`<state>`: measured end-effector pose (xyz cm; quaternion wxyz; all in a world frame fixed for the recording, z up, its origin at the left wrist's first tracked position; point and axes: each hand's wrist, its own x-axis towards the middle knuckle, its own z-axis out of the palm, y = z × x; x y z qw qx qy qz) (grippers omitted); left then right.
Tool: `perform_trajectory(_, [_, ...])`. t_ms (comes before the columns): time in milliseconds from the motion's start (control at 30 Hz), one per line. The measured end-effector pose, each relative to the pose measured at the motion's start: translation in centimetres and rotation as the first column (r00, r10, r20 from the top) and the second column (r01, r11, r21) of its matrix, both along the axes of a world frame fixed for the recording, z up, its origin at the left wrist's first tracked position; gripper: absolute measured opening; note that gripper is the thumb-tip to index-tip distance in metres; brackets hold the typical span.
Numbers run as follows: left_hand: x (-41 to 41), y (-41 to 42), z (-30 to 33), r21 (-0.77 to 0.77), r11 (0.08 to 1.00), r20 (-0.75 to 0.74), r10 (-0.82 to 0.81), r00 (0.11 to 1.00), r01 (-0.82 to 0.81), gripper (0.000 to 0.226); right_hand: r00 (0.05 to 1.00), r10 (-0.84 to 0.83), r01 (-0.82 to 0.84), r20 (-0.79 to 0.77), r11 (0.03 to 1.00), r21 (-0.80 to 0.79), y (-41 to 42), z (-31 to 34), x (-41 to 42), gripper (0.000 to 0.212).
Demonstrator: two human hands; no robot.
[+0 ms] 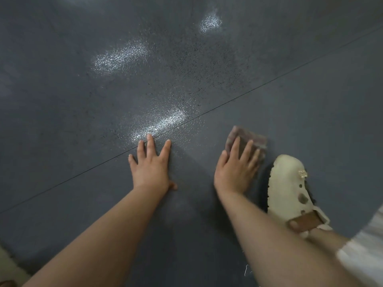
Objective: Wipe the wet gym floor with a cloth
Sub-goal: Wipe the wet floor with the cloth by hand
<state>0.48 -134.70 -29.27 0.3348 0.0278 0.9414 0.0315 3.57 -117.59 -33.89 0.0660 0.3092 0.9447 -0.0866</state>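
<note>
Pressing flat, right hand [235, 172] covers cloth [247, 141]; left hand [151, 166] splayed on floor [83, 121].

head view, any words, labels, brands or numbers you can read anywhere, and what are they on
None: no text can be read in this view.
The cream shoe carries a small gold ornament, too small and blurred to tell if it bears letters.
Its brown strap shows no print.
The cloth under the right hand has a woven pattern only.
The dark floor, where the left hand rests, shows a seam and shiny patches, no markings.
</note>
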Motion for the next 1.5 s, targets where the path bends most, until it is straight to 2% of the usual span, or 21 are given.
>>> perform_trajectory(133, [-0.1, 0.0, 0.1, -0.002, 1.0, 0.008, 0.007, 1.0, -0.007, 0.122, 0.996, -0.029, 0.036, 0.086, 0.996, -0.086, -3.5, 0.5, 2.9, 0.057])
perform_trajectory(233, [-0.1, 0.0, 0.2, -0.001, 1.0, 0.007, -0.003, 1.0, 0.003, 0.122, 0.996, 0.02, -0.014, 0.085, 0.997, -0.071, -2.7, 0.5, 1.9, 0.057])
perform_trajectory(300, [0.0, -0.1, 0.1, 0.01, 1.0, 0.0, -0.006, 1.0, 0.006, 0.122, 0.989, 0.117, -0.117, 0.086, 0.993, -0.01, -0.7, 0.3, 0.2, 0.055])
perform_trajectory(400, [0.2, -0.5, -0.1, 0.023, 1.0, -0.009, -0.016, 1.0, 0.016, 0.121, 0.974, 0.182, -0.183, 0.135, 0.983, -0.012, 3.0, 0.2, -4.6, 0.058])
perform_trajectory(567, [0.7, -1.5, -0.6, 0.019, 0.999, -0.083, -0.034, 0.996, 0.035, 0.119, 0.982, 0.114, -0.107, 0.153, 0.993, -0.052, 3.4, 0.9, -8.8, 0.055])
perform_trajectory(633, [1.2, -2.1, -0.6, 0.027, 0.999, -0.111, -0.016, 0.994, 0.019, 0.111, 0.987, 0.104, -0.1, 0.121, 0.994, -0.042, 1.5, 0.8, -7.9, 0.055])
perform_trajectory(700, [2.0, -3.2, -0.6, 0.063, 0.998, -0.18, 0.031, 0.983, -0.02, 0.09, 0.982, 0.167, -0.165, 0.084, 0.986, -0.034, -1.5, 0.6, -6.0, 0.053])
perform_trajectory(800, [2.9, -6.1, -0.6, 0.129, 0.968, -0.311, 0.246, 0.918, -0.216, 0.056, 0.942, 0.335, -0.335, 0.033, 0.942, -0.007, -7.7, 0.5, -2.2, 0.057])
perform_trajectory(900, [3.7, -9.7, -0.7, 0.134, 0.912, -0.34, 0.41, 0.846, -0.388, 0.048, 0.817, 0.575, -0.574, 0.04, 0.818, -0.036, -13.7, 0.3, 3.0, 0.055])
perform_trajectory(967, [4.3, -11.6, -0.8, 0.13, 0.902, -0.351, 0.43, 0.832, -0.412, 0.047, 0.654, 0.756, -0.753, 0.019, 0.654, -0.077, -16.2, 0.3, 6.0, 0.053])
perform_trajectory(1033, [4.8, -12.9, -0.7, 0.114, 0.904, -0.356, 0.425, 0.832, -0.412, 0.047, 0.452, 0.892, -0.887, 0.007, 0.45, -0.101, -16.2, 0.0, 7.0, 0.052])
perform_trajectory(1133, [5.6, -14.0, -0.5, 0.077, 0.894, -0.323, 0.442, 0.837, -0.442, 0.05, 0.142, 0.99, -0.988, -0.013, 0.141, -0.069, -13.2, -0.6, 4.0, 0.049])
perform_trajectory(1167, [5.8, -14.3, -0.5, 0.057, 0.888, -0.303, 0.451, 0.839, -0.457, 0.051, 0.08, 0.997, -0.996, -0.005, 0.08, -0.045, -12.2, -0.8, 2.4, 0.049])
perform_trajectory(1200, [6.0, -14.7, -0.4, 0.033, 0.882, -0.282, 0.46, 0.842, -0.471, 0.053, 0.075, 0.997, -0.997, 0.013, 0.075, -0.016, -11.5, -0.8, 0.8, 0.049])
perform_trajectory(1233, [6.2, -15.0, -0.3, 0.009, 0.874, -0.261, 0.47, 0.843, -0.485, 0.055, 0.135, 0.99, -0.991, 0.038, 0.135, -0.002, -11.0, -0.7, -0.7, 0.051])
perform_trajectory(1300, [6.7, -15.9, -0.1, -0.017, 0.852, -0.229, 0.505, 0.832, -0.523, 0.058, 0.368, 0.928, -0.93, 0.061, 0.368, -0.003, -11.0, -0.1, -3.1, 0.057])
perform_trajectory(1367, [7.4, -17.1, 0.0, -0.038, 0.827, -0.202, 0.543, 0.815, -0.561, 0.062, 0.618, 0.785, -0.784, 0.057, 0.62, -0.036, -12.1, 0.4, -4.2, 0.061])
perform_trajectory(1400, [7.8, -17.7, 0.0, -0.046, 0.813, -0.187, 0.564, 0.805, -0.58, 0.063, 0.707, 0.705, -0.703, 0.062, 0.709, -0.052, -13.0, 0.4, -4.4, 0.06])
perform_trajectory(1500, [8.6, -19.0, -0.1, -0.02, 0.774, -0.12, 0.627, 0.77, -0.633, 0.064, 0.847, 0.525, -0.519, 0.086, 0.851, -0.08, -16.6, 0.6, -3.9, 0.053])
